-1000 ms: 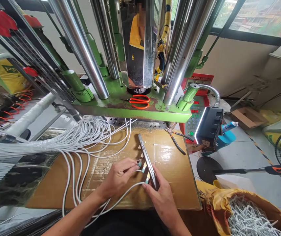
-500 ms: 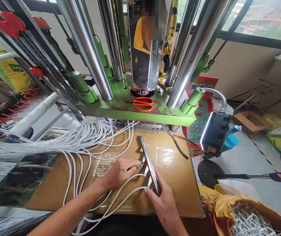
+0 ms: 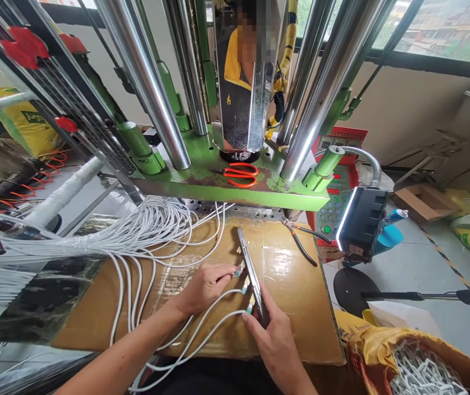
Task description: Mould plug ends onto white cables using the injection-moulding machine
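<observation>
My right hand (image 3: 275,334) grips the near end of a long grey metal bar (image 3: 250,269), tilted on its edge over the brown work surface. Along the bar's left side sit several small connectors with teal parts. Two white cables (image 3: 214,300) run from the nearer connectors (image 3: 251,303) toward the lower left. My left hand (image 3: 207,286) is closed, thumb and forefinger pinching a cable end with a teal connector (image 3: 238,270) against the bar. Most of that cable is hidden by the hand. Whether this connector is fully seated cannot be made out.
A thick bundle of white cables (image 3: 152,225) lies left. Behind is a green press plate (image 3: 202,186) with orange-handled scissors (image 3: 241,174) on it. Pliers (image 3: 303,244) lie at the right. A black lamp (image 3: 362,225) stands beyond, and a sack (image 3: 367,351) of white pieces at lower right.
The whole view has shifted slightly to the right. Both hands keep their hold on the bar and the cable end, with hardly any visible movement between them.
</observation>
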The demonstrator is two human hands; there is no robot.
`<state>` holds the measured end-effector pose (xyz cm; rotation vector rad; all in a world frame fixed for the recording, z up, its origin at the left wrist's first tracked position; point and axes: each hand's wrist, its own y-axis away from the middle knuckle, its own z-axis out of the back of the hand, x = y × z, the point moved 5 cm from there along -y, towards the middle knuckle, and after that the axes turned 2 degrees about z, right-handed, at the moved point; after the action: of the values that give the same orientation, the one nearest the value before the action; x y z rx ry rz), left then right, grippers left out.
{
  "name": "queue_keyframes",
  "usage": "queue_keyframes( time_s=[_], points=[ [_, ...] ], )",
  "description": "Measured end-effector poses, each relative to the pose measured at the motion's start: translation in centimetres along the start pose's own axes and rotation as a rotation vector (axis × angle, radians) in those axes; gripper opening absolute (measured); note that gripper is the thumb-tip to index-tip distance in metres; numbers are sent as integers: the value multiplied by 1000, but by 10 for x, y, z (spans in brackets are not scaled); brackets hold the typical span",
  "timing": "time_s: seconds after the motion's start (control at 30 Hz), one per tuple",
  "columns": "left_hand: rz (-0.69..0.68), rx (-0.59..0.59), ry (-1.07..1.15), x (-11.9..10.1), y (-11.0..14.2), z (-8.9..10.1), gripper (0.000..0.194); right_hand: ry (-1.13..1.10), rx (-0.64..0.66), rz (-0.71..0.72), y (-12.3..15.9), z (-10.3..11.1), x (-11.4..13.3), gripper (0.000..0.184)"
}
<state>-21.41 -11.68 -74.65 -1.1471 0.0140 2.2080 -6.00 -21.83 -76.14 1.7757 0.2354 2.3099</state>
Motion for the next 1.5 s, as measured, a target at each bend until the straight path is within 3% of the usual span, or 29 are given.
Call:
queue_keyframes(
  time_s=[0.07,0.13,0.23,0.3,0.43,0.53,0.73,0.97,1.1,1.27,1.4,1.47,1.5],
  points=[
    [166,-53,77,5,0,0,13,-24,2,29,-1,6,2,62],
    [333,-142,155,9,1,5,19,-36,-6,38,-1,15,3,59],
    [397,-226,228,4,0,16,22,-28,-18,14,-1,27,2,62],
    [383,-191,230,-1,-5,21,22,-41,-13,-1,-2,31,1,64],
    [405,-15,241,-4,-16,18,25,-79,25,-36,-4,30,-4,67],
    [336,69,229,-1,-21,11,21,-90,40,-41,-4,27,-7,71],
    [11,70,40,3,-29,6,19,-74,18,-24,-6,26,-14,69],
    [-113,17,-52,6,-29,2,20,0,1,9,-6,27,-16,67],
    [-136,99,-200,2,-42,4,23,183,12,53,-9,34,-23,65],
    [-252,349,-386,-7,-60,1,57,665,-3,308,-12,54,-26,60],
    [-251,349,-421,-11,-66,3,49,1150,-67,455,-9,66,-15,58],
    [-187,243,-451,-6,-73,10,51,1245,-32,500,-13,69,-6,60],
    [-113,132,-489,0,-77,17,56,1238,9,517,-18,70,-1,60]
  ],
)
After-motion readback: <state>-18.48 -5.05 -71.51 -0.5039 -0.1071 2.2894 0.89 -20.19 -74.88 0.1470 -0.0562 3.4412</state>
